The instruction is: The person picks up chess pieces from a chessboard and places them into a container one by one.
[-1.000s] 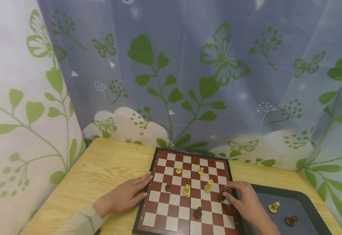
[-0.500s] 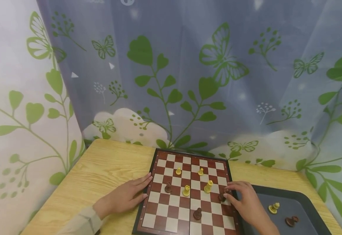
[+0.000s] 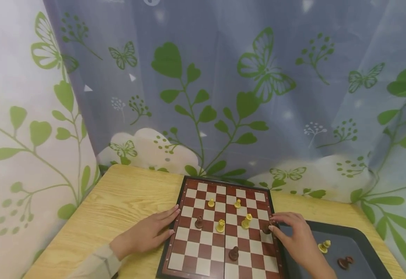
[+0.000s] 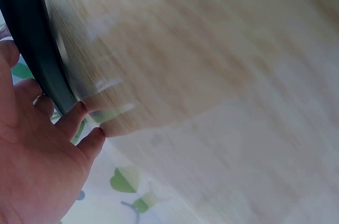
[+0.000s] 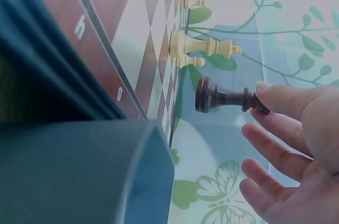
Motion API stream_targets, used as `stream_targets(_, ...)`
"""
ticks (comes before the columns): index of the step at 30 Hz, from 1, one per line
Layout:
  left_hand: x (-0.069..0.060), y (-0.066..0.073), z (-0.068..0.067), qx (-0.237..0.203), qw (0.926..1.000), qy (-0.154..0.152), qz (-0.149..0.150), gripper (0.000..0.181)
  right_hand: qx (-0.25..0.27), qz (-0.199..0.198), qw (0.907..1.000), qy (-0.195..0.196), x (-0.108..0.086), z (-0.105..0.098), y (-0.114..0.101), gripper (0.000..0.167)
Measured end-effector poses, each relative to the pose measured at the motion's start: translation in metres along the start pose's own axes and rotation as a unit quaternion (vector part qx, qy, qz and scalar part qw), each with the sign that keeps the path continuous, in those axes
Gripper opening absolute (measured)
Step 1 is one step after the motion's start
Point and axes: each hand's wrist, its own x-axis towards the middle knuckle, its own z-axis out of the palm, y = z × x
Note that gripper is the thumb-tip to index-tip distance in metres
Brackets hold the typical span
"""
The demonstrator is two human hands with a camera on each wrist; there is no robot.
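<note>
Right hand [image 3: 295, 235] pinches a chess piece [image 5: 228, 98] high
Base [image 5: 203, 95] bare beneath the grip; uncurled left hand [image 3: 145, 235] probably steadies the board [image 3: 209, 248].

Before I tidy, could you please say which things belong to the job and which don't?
Seemingly in use:
dark brown chess piece, pinched by right hand
brown and white chessboard, left hand at its edge
on it: four yellow pieces, two brown ones
dark grey tray with two pieces

Merely around:
wooden table
blue leaf-printed curtain
</note>
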Motion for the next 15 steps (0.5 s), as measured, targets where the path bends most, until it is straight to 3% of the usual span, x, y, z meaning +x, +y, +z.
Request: stream_targets(15, 0.000, 0.001, 0.000, -0.002, 0.9999, -0.008, -0.011, 0.060, -0.015, 0.031, 0.9994, -0.007, -0.015, -0.007, 0.006, 0.021)
